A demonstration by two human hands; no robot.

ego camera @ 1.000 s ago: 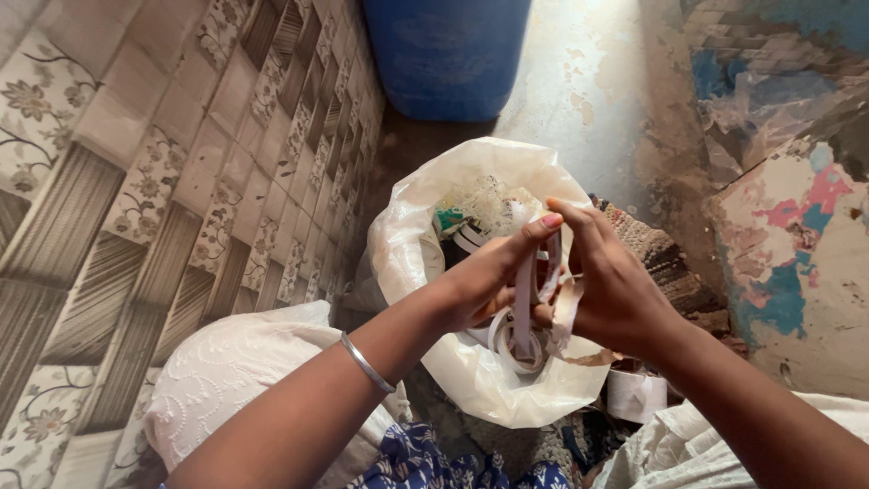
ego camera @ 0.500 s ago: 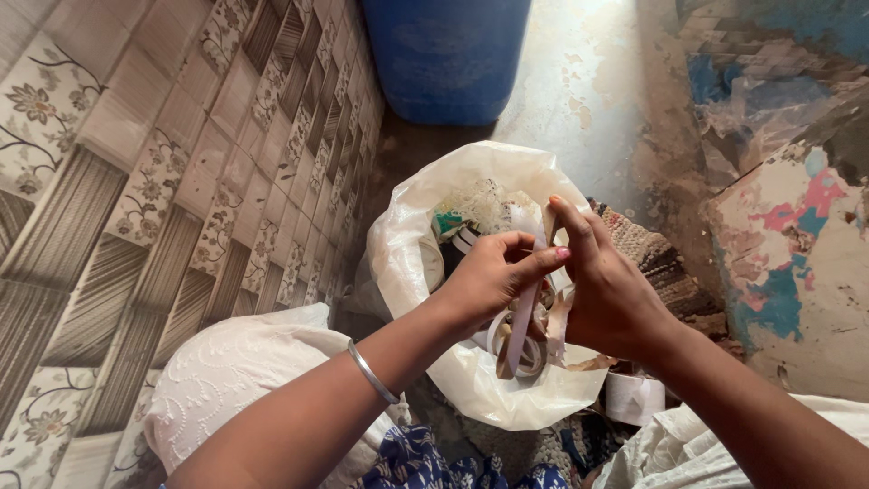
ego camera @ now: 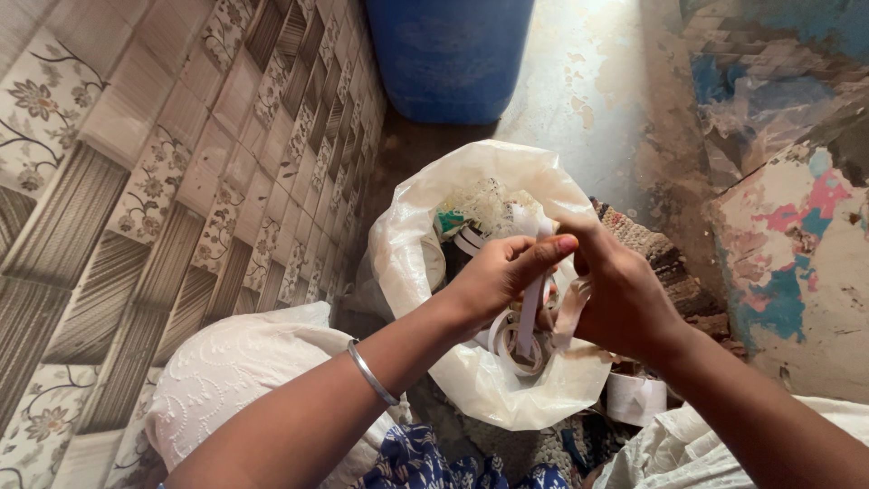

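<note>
Both of my hands work a long white ribbon strip (ego camera: 528, 312) over an open white plastic bag (ego camera: 412, 244). My left hand (ego camera: 493, 276), with a silver bangle on its wrist, pinches the strip between thumb and forefinger. My right hand (ego camera: 620, 294) grips the same strip from the other side, its fingers curled. Loops of the strip hang down between the two hands into the bag. Inside the bag lie more white strips, some netting and a green scrap.
A blue barrel (ego camera: 448, 54) stands beyond the bag. A patterned tiled wall (ego camera: 154, 181) runs along the left. White embroidered cloth (ego camera: 226, 371) lies at lower left, a small white roll (ego camera: 634, 398) and more white fabric at lower right. A woven mat (ego camera: 665, 263) sits under the bag.
My hands shifted slightly while working the strip. The left thumb and forefinger closed down on it, and the hanging loops moved a little.
</note>
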